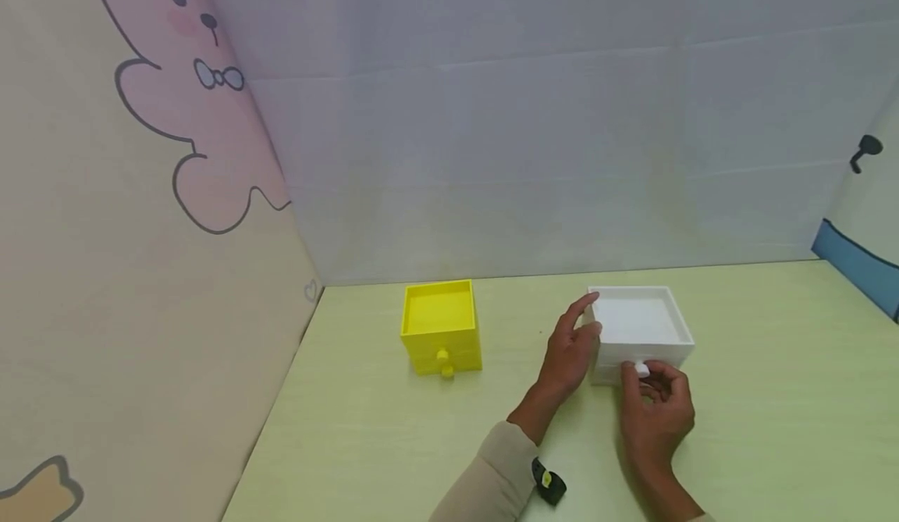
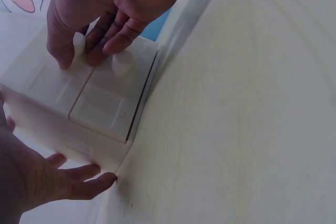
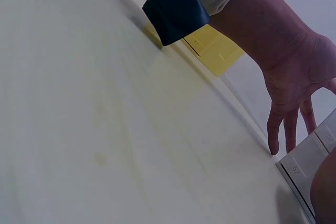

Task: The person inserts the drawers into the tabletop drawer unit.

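A small white two-drawer box [image 1: 641, 315] with a shallow tray top stands on the table at the right in the head view. Between thumb and fingers, my right hand [image 1: 656, 417] pinches the upper drawer's white knob [image 1: 642, 370]. My left hand [image 1: 570, 350] rests against the box's left side with its fingers extended. In the left wrist view, both drawer fronts look flush with the box, and the lower knob [image 2: 123, 63] is free. The right wrist view shows the left hand [image 3: 296, 85] beside the box; my right hand there is mostly cut off.
A yellow two-drawer box [image 1: 439, 308] of similar form stands to the left on the pale table [image 1: 351, 428]. A grey-white curtain [image 1: 492, 155] hangs behind the table. A cartoon-printed sheet [image 1: 140, 272] borders the left side. The left sleeve wears a black strap device [image 1: 548, 482].
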The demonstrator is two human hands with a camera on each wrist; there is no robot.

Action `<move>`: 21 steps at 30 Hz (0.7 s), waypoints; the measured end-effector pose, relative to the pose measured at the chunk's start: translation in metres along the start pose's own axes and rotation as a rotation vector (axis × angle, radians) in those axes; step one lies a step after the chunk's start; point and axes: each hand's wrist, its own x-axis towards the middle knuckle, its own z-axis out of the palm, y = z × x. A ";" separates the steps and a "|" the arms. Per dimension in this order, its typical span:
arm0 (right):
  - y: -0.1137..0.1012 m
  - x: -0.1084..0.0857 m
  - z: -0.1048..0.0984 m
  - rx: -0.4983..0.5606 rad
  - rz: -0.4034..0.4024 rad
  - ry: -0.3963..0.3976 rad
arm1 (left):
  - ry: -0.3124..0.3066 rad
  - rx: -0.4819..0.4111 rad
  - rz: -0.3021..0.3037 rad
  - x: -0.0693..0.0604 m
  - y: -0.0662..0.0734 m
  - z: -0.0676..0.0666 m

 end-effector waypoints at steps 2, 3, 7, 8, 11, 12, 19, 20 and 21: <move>-0.009 -0.001 0.000 0.011 0.001 -0.007 | 0.001 -0.001 0.004 0.000 0.000 0.000; -0.015 -0.001 0.000 0.013 0.003 -0.007 | 0.001 -0.003 0.005 0.000 0.001 0.000; -0.035 -0.005 -0.002 0.020 0.021 -0.011 | 0.003 -0.014 -0.002 -0.001 0.000 0.000; -0.037 -0.006 -0.002 0.023 0.026 -0.009 | 0.006 -0.011 -0.004 -0.001 0.000 0.000; -0.039 -0.007 -0.003 0.026 0.034 -0.005 | 0.014 -0.003 -0.005 -0.002 0.000 0.001; -0.039 -0.007 -0.003 0.028 0.034 -0.006 | 0.014 -0.001 -0.002 -0.002 0.000 0.001; -0.036 -0.005 -0.001 0.007 0.044 -0.011 | 0.018 -0.012 0.003 -0.001 0.002 0.000; -0.030 -0.005 -0.001 -0.001 0.050 -0.006 | 0.014 -0.015 -0.003 -0.001 0.002 0.001; -0.023 -0.005 -0.002 -0.010 0.064 0.000 | 0.014 -0.004 -0.011 -0.002 0.001 0.002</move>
